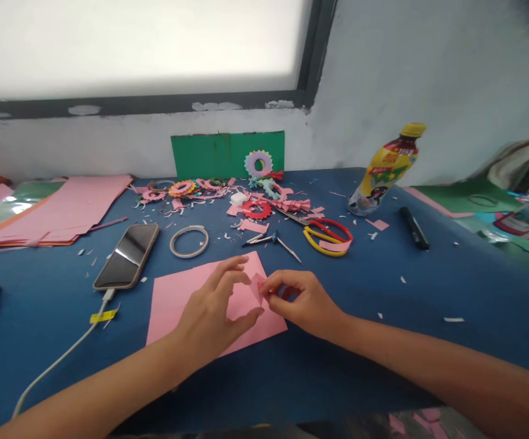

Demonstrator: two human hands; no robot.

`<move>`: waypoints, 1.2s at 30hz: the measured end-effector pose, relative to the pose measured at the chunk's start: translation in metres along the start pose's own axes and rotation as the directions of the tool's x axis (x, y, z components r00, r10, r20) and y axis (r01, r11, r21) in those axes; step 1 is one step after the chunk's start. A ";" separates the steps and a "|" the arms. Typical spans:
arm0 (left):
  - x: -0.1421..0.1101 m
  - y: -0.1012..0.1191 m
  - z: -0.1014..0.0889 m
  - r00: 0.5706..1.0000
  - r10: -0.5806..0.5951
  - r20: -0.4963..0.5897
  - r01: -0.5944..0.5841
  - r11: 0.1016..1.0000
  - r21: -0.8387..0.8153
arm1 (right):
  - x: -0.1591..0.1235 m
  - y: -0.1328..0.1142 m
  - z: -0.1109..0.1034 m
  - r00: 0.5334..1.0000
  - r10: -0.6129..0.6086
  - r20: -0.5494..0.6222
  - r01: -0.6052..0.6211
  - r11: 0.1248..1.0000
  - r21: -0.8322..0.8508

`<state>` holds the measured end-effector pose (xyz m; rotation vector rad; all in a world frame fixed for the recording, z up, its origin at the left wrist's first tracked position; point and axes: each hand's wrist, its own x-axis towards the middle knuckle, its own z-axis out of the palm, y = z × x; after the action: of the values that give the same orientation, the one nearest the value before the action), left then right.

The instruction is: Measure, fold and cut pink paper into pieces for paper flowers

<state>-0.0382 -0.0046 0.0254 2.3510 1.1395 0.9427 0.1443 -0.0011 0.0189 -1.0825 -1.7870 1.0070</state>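
Note:
My right hand point(294, 299) pinches a small folded piece of pink paper point(256, 288) between thumb and fingertips. Beside it, my left hand point(221, 299) has its thumb and fingers spread apart around the piece, and nothing shows in its grasp. Both hands are above a larger pink paper sheet point(168, 305) lying on the blue table. A drawing compass point(271, 238) lies just beyond the sheet, and scissors point(328, 238) with red and yellow handles lie to its right. A roll of tape point(189, 242) sits behind the sheet.
A phone point(127, 256) with a white cable lies at left, near stacked pink paper point(77, 207). Behind are cut paper gears point(258, 210) and scraps, with a green board point(219, 155) against the wall. A bottle point(386, 171) and black marker point(414, 228) are at right.

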 end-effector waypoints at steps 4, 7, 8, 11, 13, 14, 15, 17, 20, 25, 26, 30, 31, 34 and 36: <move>-0.001 -0.002 0.000 0.989 0.129 0.074 -0.135 0.988 0.078 | -0.002 0.000 0.002 0.999 0.046 0.023 -0.048 0.996 0.080; -0.001 -0.002 -0.001 0.992 0.075 0.103 -0.082 0.994 0.066 | -0.003 0.001 0.003 0.998 0.046 0.041 -0.051 0.990 0.132; -0.001 -0.002 -0.003 0.991 0.056 0.117 -0.064 0.996 0.058 | -0.003 0.001 0.004 0.998 0.038 0.047 -0.044 0.990 0.131; 0.000 0.000 -0.006 0.987 0.012 0.160 -0.015 1.000 0.022 | -0.003 0.002 0.004 0.996 0.000 0.084 -0.008 0.996 0.085; 0.000 0.002 -0.008 0.983 -0.030 0.183 0.033 0.999 -0.016 | -0.005 0.003 0.004 0.991 -0.039 0.125 0.035 0.999 0.030; 0.001 0.003 -0.008 0.979 -0.065 0.193 0.074 0.996 -0.040 | -0.005 0.003 0.004 0.987 -0.065 0.144 0.067 0.998 -0.006; 0.002 0.004 -0.008 0.973 -0.109 0.205 0.125 0.990 -0.070 | -0.006 0.004 0.003 0.983 -0.097 0.155 0.106 0.993 -0.049; 0.004 0.005 -0.007 0.949 -0.215 0.230 0.250 0.959 -0.137 | -0.007 0.006 0.002 0.970 -0.189 0.153 0.212 0.965 -0.154; 0.008 0.005 -0.006 0.911 -0.319 0.262 0.377 0.901 -0.215 | -0.007 0.009 0.001 0.938 -0.326 0.115 0.345 0.885 -0.313; 0.008 0.005 -0.006 0.903 -0.355 0.243 0.416 0.863 -0.286 | -0.002 0.011 -0.001 0.960 -0.274 0.055 0.276 0.896 -0.349; 0.008 0.005 -0.006 0.902 -0.356 0.245 0.420 0.855 -0.305 | -0.001 0.011 -0.002 0.964 -0.260 0.056 0.263 0.900 -0.347; 0.007 0.005 -0.005 0.881 -0.354 0.313 0.462 0.788 -0.407 | 0.003 0.009 -0.004 0.958 -0.279 0.065 0.284 0.895 -0.344; 0.008 0.004 -0.005 0.869 -0.358 0.341 0.484 0.756 -0.440 | 0.004 0.009 -0.005 0.956 -0.287 0.062 0.291 0.894 -0.342; 0.009 0.003 -0.005 0.830 -0.370 0.418 0.553 0.645 -0.528 | 0.005 0.010 -0.006 0.954 -0.295 0.047 0.293 0.890 -0.349; 0.011 0.003 -0.005 0.808 -0.381 0.449 0.587 0.585 -0.559 | 0.005 0.012 -0.006 0.954 -0.297 0.042 0.292 0.886 -0.362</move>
<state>-0.0353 0.0023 0.0352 1.3906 1.0092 0.6272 0.1513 0.0087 0.0116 -0.9863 -2.1029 0.4915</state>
